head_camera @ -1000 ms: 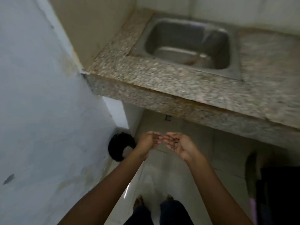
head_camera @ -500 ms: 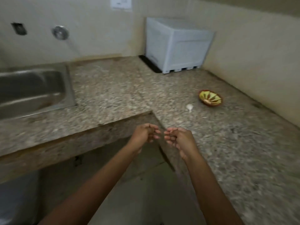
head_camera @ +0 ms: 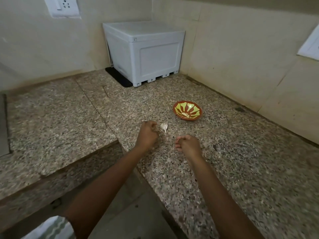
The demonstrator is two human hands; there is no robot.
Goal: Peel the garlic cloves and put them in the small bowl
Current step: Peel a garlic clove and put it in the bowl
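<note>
Granite worktop (head_camera: pixel 224 169) fills most of the frame, an L shape with the floor gap at lower centre. White box (head_camera: pixel 146 54) sits in the far corner, upper centre, not part of the task. Bowl (head_camera: pixel 187 110), red and yellow-green, is right of centre on the worktop, with one pale peeled clove (head_camera: pixel 185 115) inside near its front wall. Left hand (head_camera: pixel 147 134) and right hand (head_camera: pixel 188 144) are both over the worktop at centre, well apart from each other. Garlic (head_camera: pixel 164 126), white with its skin on, lies on the worktop just beside the left hand's fingertips and below-left of the bowl, near it. Step in hand looks like picking up the garlic to break off the next clove. To do it well, pinch the bulb with the left hand and lift it clear, steady it with the right, snap one clove off at the root end and strip the skin over the worktop, so no skin falls in the bowl. Drop only the bare clove in. Pose: both forearms reach up from the bottom of the frame, backs of the hands toward the camera. Left hand fingers are curled tight and the palm side is hidden, so can't tell if it holds anything. Right hand fingers are loosely curled, nothing seen in them.
</note>
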